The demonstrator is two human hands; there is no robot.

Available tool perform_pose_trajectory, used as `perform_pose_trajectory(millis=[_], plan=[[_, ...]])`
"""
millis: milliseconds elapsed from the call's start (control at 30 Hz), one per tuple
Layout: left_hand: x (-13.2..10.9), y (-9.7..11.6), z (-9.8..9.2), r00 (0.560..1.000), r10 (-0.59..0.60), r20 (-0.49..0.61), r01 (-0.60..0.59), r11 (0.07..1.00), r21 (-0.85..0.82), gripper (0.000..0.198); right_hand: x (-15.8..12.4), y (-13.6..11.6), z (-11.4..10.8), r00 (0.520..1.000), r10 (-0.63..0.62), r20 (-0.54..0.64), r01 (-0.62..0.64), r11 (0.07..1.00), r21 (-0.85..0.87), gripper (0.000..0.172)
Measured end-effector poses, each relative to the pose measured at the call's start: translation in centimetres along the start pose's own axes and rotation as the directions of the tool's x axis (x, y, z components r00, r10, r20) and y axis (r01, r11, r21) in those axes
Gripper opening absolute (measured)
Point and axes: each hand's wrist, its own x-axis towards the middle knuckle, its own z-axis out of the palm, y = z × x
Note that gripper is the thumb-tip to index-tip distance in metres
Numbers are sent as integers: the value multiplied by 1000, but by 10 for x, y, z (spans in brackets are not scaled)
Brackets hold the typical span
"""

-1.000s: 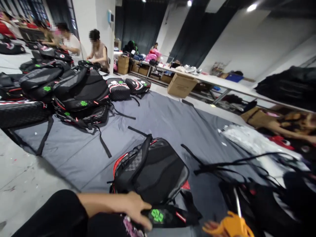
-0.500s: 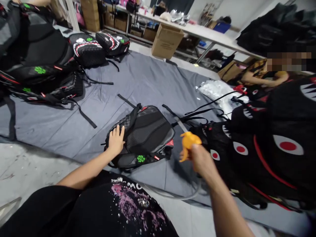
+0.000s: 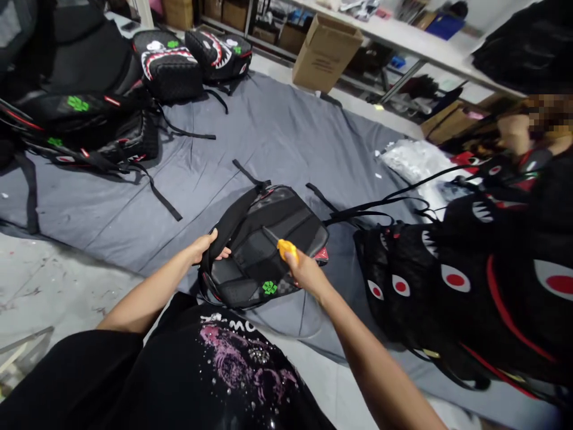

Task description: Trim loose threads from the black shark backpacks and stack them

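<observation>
A black backpack [image 3: 298,206] with a green patch lies back panel up on the grey cloth in front of me. My left hand [image 3: 206,248] is closed around its padded shoulder strap [image 3: 230,222], thumb on top and fingertips showing on the far side. In my right hand [image 3: 310,276] is an orange air blow gun [image 3: 287,247], held above the back panel. Its thin nozzle points away from me, up and to the left. The fingers under the gun's handle are partly hidden.
Dark backpacks [image 3: 80,60] are piled at the left, near two shark-mouth bags [image 3: 172,65]. More black bags with red eyes [image 3: 456,278] crowd the right, beside silver plastic [image 3: 416,161]. A cardboard box [image 3: 326,54] stands by the back table. Another person's hands [image 3: 514,132] work at far right.
My left hand has gone from lying flat on the backpack to gripping and lifting its strap. My right hand has brought the air blow gun left, from beside the backpack to above it.
</observation>
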Motion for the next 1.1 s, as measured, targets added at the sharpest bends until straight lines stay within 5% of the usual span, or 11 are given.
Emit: perform_pose_trajectory(millis=[100, 267, 400, 500, 667, 800, 933, 1033, 1100], plan=[[11, -2, -6, 997, -67, -25, 65, 994, -86, 67, 5, -8, 0, 990, 110, -88, -116, 990, -75, 45], [17, -5, -1, 987, -122, -107, 110, 987, -116, 64, 6, -23, -4, 980, -122, 159, 139, 985, -105, 41], [20, -5, -1, 982, -152, -116, 138, 983, -121, 62, 7, -29, -8, 996, 93, 0, -90, 960, -265, 48], [24, -5, -3, 980, -161, -114, 148, 983, -112, 62, 11, -26, -15, 988, 0, 153, 38, 970, -241, 45], [31, -6, -4, 979, -169, -112, 159, 983, -92, 63, 11, -25, -26, 978, 188, -88, -206, 929, -306, 49], [33, -6, -3, 974, -193, -123, 184, 980, -79, 62, -8, -39, -10, 961, -106, 256, 157, 970, -188, 41], [34, -2, -1, 965, -222, -140, 219, 975, -40, 60, -12, -57, 2, 978, -149, 143, 177, 961, -211, 44], [33, 0, 1, 962, -213, -168, 220, 975, 24, 55, -4, -65, 0, 924, -234, 302, 291, 943, -160, 41], [32, 1, 3, 962, -184, -203, 203, 976, 78, 56, 0, -68, -5, 947, -198, 252, 249, 949, -191, 42]])
